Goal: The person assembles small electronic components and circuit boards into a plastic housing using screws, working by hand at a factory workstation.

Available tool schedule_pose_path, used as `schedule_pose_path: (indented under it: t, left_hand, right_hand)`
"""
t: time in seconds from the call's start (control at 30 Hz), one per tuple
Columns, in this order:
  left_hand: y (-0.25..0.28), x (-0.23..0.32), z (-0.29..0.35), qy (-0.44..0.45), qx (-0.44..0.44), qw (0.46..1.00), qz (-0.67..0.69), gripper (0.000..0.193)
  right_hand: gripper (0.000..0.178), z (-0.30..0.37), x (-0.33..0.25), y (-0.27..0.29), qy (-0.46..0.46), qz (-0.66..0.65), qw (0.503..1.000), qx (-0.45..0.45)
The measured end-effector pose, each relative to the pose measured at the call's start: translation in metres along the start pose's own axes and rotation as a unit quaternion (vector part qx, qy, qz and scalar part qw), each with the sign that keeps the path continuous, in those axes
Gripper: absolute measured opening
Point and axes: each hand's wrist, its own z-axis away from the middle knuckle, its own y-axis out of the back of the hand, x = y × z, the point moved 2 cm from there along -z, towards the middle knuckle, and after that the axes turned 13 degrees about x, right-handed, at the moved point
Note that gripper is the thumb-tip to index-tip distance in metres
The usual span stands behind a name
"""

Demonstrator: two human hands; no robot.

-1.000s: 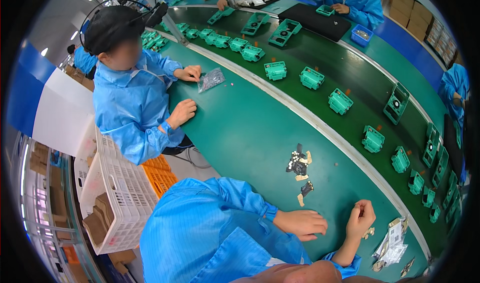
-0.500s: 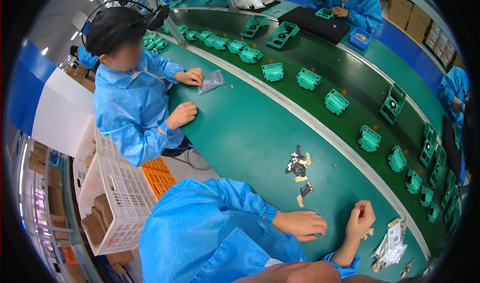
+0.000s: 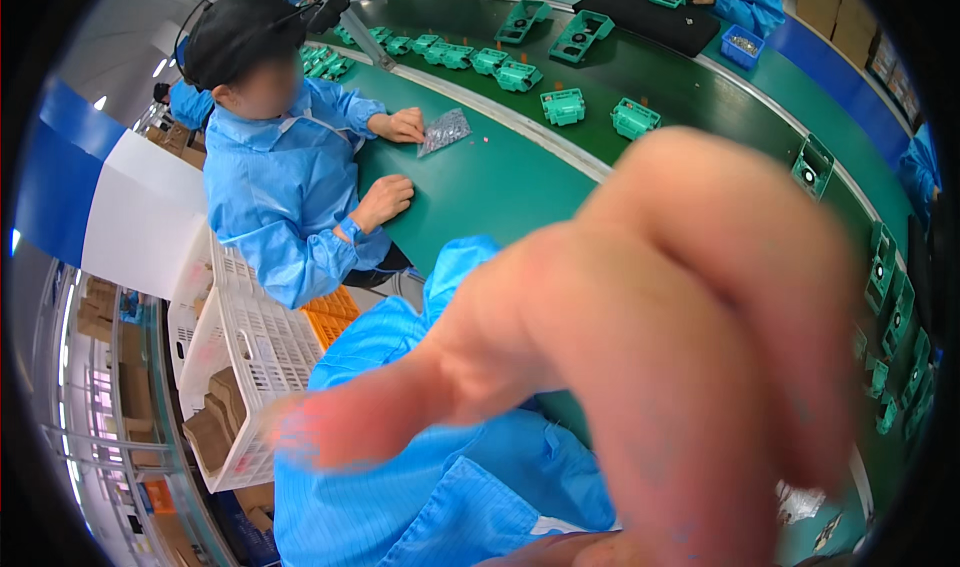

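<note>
My left hand is raised very close to the view, large and blurred. Its thumb points left, apart from the curled fingers, and nothing shows between them. Behind it, most of the near green worktop is covered, along with the place of the small black and tan parts. My right hand cannot be seen behind the raised one. Past the lower right of the hand, a bit of a clear plastic bag and a small dark part show on the worktop.
A person in blue sits at left, one hand on a bag of small parts. Green housings line the dark green belt. A blue bin and black mat lie beyond; white crates stand lower left.
My left hand has risen from the worktop to close in front of the view. It now hides my right hand, the black and tan parts and several housings. The view has shifted slightly.
</note>
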Motion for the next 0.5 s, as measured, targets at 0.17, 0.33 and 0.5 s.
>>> schedule_pose_path:
  t: [0.17, 0.33, 0.5]
  left_hand:
    - [-0.006, -0.008, -0.008, 0.005, -0.015, 1.0, 0.003, 0.023]
    - [-0.032, -0.053, -0.02, 0.008, -0.032, 0.999, 0.015, 0.027]
    - [-0.035, -0.032, -0.013, -0.005, -0.04, 0.999, 0.009, 0.033]
  right_hand:
    - [0.005, 0.004, 0.005, 0.003, -0.013, 0.001, 1.0, 0.005]
    - [0.006, 0.004, 0.007, 0.008, -0.024, -0.012, 0.999, 0.021]
    - [0.006, 0.005, 0.008, 0.007, -0.034, -0.011, 0.999, 0.003]
